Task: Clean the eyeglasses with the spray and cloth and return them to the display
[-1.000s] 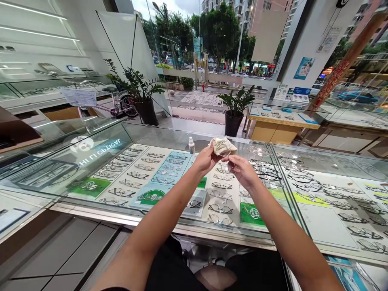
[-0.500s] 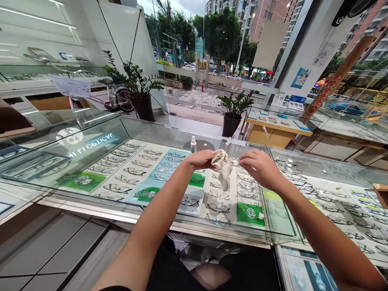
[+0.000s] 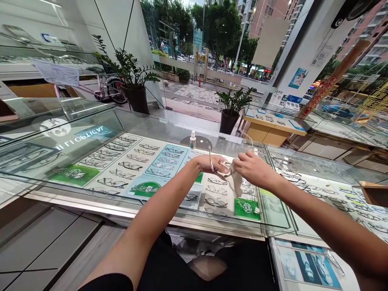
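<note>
My left hand (image 3: 214, 164) is closed on a pale cleaning cloth (image 3: 237, 185), bunched at the fingers and hanging below them. A pair of eyeglasses is held between my hands above the glass counter. One thin temple (image 3: 209, 152) rises beside my left hand, and the other temple (image 3: 251, 141) stands up behind my right. Fingers pinched together, my right hand (image 3: 251, 167) grips the eyeglasses near the cloth. The lenses are mostly hidden by cloth and fingers. A small white bottle (image 3: 192, 140) stands upright just beyond my left hand.
The glass display counter (image 3: 139, 205) holds rows of eyeglasses and several green cards, such as a green card (image 3: 247, 208). A second case (image 3: 321, 190) adjoins on the right. Beyond are potted plants (image 3: 228, 115), a bicycle (image 3: 103, 87) and a wooden display table (image 3: 263, 131).
My hands have drawn closer together, and my left fingers are curled more tightly around the cloth. The eyeglasses have turned, their temples now standing wider apart. The view has shifted slightly.
</note>
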`<state>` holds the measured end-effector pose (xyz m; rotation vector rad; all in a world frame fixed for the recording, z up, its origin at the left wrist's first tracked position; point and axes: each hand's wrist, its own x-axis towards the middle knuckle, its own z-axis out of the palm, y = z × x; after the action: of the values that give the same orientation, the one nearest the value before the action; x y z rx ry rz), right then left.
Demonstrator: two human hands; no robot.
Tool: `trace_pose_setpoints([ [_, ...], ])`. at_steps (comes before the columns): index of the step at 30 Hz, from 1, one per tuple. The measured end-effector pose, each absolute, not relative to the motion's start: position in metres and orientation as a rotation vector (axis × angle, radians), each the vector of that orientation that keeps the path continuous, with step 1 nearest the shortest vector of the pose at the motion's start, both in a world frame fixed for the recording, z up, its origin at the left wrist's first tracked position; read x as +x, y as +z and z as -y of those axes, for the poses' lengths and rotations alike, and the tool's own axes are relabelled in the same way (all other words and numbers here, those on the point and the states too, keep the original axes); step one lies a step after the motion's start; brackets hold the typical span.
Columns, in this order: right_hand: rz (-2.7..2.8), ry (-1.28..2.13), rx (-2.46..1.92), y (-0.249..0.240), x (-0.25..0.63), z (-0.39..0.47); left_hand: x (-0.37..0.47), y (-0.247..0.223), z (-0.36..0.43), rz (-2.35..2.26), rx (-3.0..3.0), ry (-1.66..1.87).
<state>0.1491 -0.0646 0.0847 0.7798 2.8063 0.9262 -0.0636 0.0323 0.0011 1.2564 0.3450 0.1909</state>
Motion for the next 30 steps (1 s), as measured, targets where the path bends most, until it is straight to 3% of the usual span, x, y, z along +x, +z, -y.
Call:
trace_pose_setpoints([
  [9, -2.821, 0.930, 0.860, 0.077, 0.154, 0.059, -0.056, 0.002, -0.027, -0.576, 1.366, 0.409],
  [30, -2.853, 0.941, 1.058, 0.056, 0.159, 0.052, -0.065, 0.002, -0.041, -0.649, 1.197, 0.519],
])
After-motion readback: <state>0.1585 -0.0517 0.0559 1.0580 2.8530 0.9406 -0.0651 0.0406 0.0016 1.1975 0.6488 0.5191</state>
